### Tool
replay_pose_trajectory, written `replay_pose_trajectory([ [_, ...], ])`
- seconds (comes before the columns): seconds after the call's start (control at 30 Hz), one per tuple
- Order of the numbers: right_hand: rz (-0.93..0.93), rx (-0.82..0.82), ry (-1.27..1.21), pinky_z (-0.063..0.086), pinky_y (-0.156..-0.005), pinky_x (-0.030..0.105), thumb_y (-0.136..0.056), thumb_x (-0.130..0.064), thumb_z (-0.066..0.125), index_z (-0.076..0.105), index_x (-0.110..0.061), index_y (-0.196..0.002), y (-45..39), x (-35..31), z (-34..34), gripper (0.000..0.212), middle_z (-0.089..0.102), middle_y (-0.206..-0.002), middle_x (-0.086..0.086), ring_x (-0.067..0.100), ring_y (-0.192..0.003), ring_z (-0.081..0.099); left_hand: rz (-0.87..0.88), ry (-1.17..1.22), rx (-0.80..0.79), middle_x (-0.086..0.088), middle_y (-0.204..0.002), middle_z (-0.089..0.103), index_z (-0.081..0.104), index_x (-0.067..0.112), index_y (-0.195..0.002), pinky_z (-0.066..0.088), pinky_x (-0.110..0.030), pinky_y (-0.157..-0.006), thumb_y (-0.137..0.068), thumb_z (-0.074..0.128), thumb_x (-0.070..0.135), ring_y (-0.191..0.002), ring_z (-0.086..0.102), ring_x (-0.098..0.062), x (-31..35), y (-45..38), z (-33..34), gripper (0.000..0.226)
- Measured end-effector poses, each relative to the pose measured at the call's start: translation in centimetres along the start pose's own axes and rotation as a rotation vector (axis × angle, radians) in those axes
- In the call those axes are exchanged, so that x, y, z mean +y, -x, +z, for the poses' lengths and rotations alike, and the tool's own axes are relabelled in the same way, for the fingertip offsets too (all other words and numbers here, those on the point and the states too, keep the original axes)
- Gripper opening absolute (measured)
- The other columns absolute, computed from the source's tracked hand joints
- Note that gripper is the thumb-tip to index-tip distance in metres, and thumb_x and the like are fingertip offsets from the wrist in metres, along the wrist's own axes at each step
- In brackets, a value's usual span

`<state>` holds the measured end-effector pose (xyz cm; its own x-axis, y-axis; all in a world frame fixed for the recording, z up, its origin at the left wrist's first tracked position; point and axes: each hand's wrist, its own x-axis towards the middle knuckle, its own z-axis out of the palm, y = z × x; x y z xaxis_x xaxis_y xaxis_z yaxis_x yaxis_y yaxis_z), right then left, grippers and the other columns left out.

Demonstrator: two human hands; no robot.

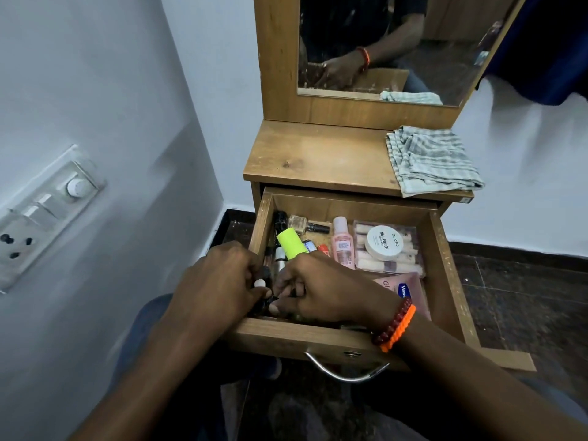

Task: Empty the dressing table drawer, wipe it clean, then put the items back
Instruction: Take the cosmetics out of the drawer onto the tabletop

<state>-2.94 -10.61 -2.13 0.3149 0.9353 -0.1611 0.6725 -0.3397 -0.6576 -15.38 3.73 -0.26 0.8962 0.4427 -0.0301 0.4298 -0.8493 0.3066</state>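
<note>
Head view: drawer (445, 249) pulled open at 6 o'clock of the tabletop, long axis 12–6, front toward the wearer, still full. Left hand (216, 281) and right hand (324, 288) curl narrow around small dark items in the 7 o'clock corner. Best gather several per lift, keep bottles upright. Cloth (432, 160) at 1 o'clock.
</note>
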Motion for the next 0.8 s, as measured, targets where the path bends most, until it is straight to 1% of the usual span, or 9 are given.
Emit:
replay_pose_trajectory([
  [0.13, -0.001, -0.003, 0.008, 0.04, -0.054, 0.01, -0.087, -0.027, 0.08, 0.076, -0.017, -0.104, -0.2, 0.0, 0.4, 0.021, 0.066, -0.08, -0.012, -0.006, -0.066, 0.058, 0.013, -0.007, -0.018, 0.014, -0.087, 0.051, 0.07, 0.029, -0.085, 0.053, -0.031, -0.066, -0.079, 0.083, 0.039, -0.077, 0.057, -0.007, 0.1, 0.1, -0.2, 0.017],
  [0.23, -0.002, 0.008, -0.032, 0.042, -0.056, 0.008, -0.087, -0.021, 0.08, 0.077, -0.016, -0.099, 0.3, 0.2, 0.1, 0.013, 0.065, -0.077, -0.015, -0.011, -0.066, 0.058, 0.012, -0.023, -0.011, 0.016, -0.085, 0.052, 0.067, 0.03, -0.082, 0.047, -0.027, -0.063, -0.081, 0.08, 0.044, -0.078, 0.055, -0.005, 0.3, 0.4, -0.4, 0.019],
  [0.3, 0.0, 0.048, -0.047, 0.044, -0.058, 0.008, -0.087, -0.02, 0.079, 0.078, -0.018, -0.096, 0.9, 0.3, -0.7, 0.009, 0.068, -0.078, -0.014, -0.007, -0.069, 0.06, -0.007, 0.016, 0.023, 0.018, -0.082, 0.053, 0.065, 0.03, -0.078, 0.045, -0.026, -0.062, -0.08, 0.081, 0.044, -0.077, 0.055, -0.003, 0.5, 0.6, -1.1, 0.022],
  [0.43, -0.021, 0.221, -0.133, 0.045, -0.059, 0.012, -0.084, -0.026, 0.084, 0.079, -0.019, -0.09, 2.1, 0.2, -3.2, 0.01, 0.074, -0.08, -0.005, 0.008, -0.072, 0.066, -0.034, 0.143, 0.069, 0.017, -0.078, 0.063, 0.067, 0.03, -0.074, 0.053, -0.03, -0.065, -0.076, 0.085, 0.042, -0.074, 0.06, 0.0, 1.0, 0.4, -3.2, 0.021],
  [0.53, -0.016, 0.354, -0.207, 0.046, -0.057, 0.014, -0.082, -0.026, 0.086, 0.077, -0.016, -0.086, 2.4, -0.6, -6.2, 0.013, 0.074, -0.077, -0.001, 0.002, -0.066, 0.065, -0.013, 0.261, 0.103, 0.019, -0.068, 0.069, 0.07, 0.031, -0.069, 0.056, -0.03, -0.065, -0.074, 0.087, 0.041, -0.068, 0.066, 0.004, 1.3, -0.6, -5.5, 0.02],
  [0.6, -0.004, 0.437, -0.291, 0.051, -0.058, 0.016, -0.08, -0.025, 0.087, 0.076, -0.015, -0.086, 2.1, -1.2, -8.7, 0.016, 0.076, -0.077, 0.0, 0.002, -0.066, 0.068, 0.029, 0.302, 0.14, 0.02, -0.066, 0.07, 0.071, 0.029, -0.07, 0.054, -0.022, -0.062, -0.075, 0.086, 0.041, -0.066, 0.066, 0.006, 1.7, -2.2, -7.6, 0.019],
  [0.67, -0.011, 0.551, -0.355, 0.054, -0.06, 0.019, -0.079, -0.024, 0.088, 0.076, -0.012, -0.085, 0.9, -1.6, -11.1, 0.018, 0.078, -0.077, 0.003, 0.01, -0.068, 0.072, 0.087, 0.318, 0.194, 0.018, -0.063, 0.071, 0.073, 0.027, -0.072, 0.051, -0.014, -0.058, -0.079, 0.085, 0.036, -0.063, 0.066, 0.008, 2.2, -4.7, -9.8, 0.016],
  [0.73, -0.002, 0.687, -0.35, 0.051, -0.057, 0.019, -0.08, -0.022, 0.088, 0.076, -0.008, -0.085, -1.2, -1.6, -13.3, 0.019, 0.077, -0.077, 0.007, 0.009, -0.065, 0.068, 0.136, 0.311, 0.262, 0.017, -0.06, 0.069, 0.076, 0.024, -0.076, 0.043, -0.005, -0.052, -0.083, 0.083, 0.028, -0.06, 0.064, 0.012, 2.7, -7.8, -11.7, 0.011],
  [0.8, 0.029, 0.798, -0.339, 0.052, -0.056, 0.02, -0.081, -0.021, 0.087, 0.076, -0.006, -0.086, -4.0, -1.2, -15.1, 0.02, 0.077, -0.079, 0.011, 0.011, -0.066, 0.066, 0.165, 0.295, 0.335, 0.019, -0.062, 0.066, 0.079, 0.022, -0.083, 0.037, -0.002, -0.047, -0.085, 0.082, 0.025, -0.056, 0.062, 0.012, 3.1, -11.4, -12.8, 0.005],
])
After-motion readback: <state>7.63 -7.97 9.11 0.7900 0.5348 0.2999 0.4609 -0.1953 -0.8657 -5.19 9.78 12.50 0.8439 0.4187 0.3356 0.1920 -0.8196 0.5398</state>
